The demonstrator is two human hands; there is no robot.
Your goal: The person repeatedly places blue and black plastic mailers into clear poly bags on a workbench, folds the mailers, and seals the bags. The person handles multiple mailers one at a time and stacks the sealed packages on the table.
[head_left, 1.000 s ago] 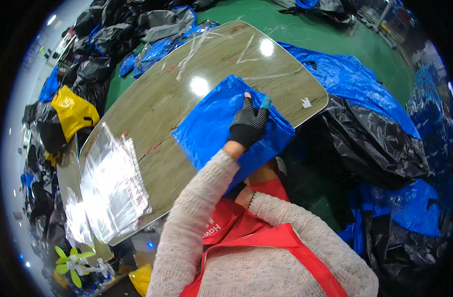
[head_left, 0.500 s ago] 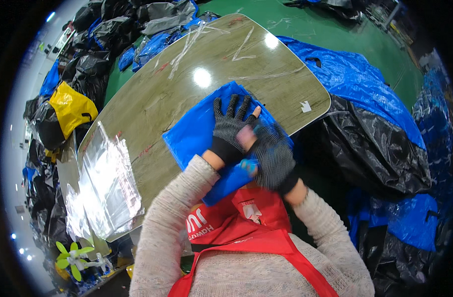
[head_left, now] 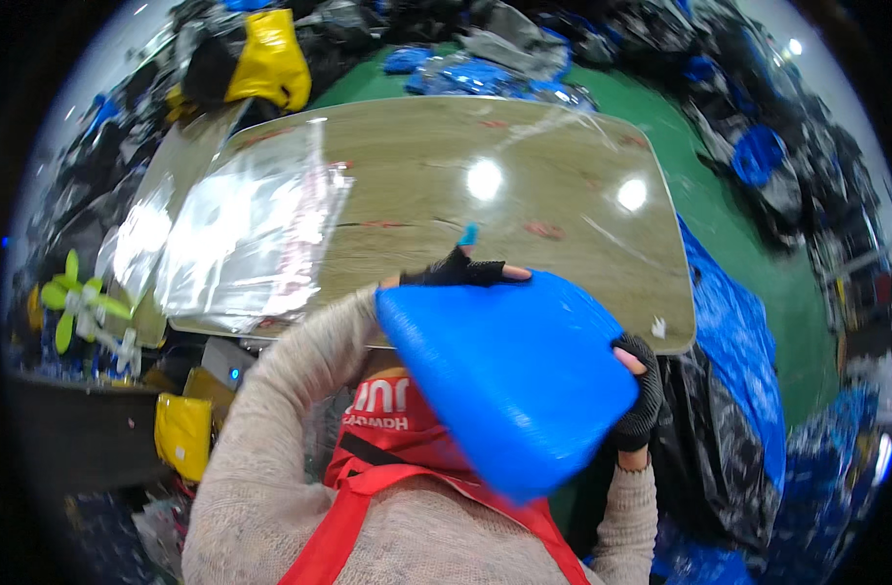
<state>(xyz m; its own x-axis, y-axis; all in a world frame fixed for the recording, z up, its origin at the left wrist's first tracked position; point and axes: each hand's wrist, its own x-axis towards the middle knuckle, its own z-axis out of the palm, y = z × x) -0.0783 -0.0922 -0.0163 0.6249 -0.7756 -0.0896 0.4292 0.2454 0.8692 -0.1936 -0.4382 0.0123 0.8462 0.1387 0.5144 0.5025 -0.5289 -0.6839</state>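
Observation:
A folded blue plastic sheet (head_left: 509,380) is raised off the table, tilted, in front of my body. My left hand (head_left: 455,272), in a black glove with a bare fingertip showing, grips its far left edge; most of the fingers are hidden behind it. A small teal piece (head_left: 468,235) stands up at that glove; what it is I cannot make out. At the sheet's right edge my right hand (head_left: 641,395), in a dotted dark glove, is closed round it with the thumb on top.
Clear plastic bags (head_left: 256,229) lie on the left of the wood-patterned table (head_left: 416,195). A green toy-like fan (head_left: 75,300) stands far left. Black and blue sheeting (head_left: 719,429) is piled at the right. A yellow bag (head_left: 273,63) lies among black bundles beyond the table.
The blue sheet has come up off the table and turned. My hands, which were together on top of it, are now apart at its edges. The view has swung left.

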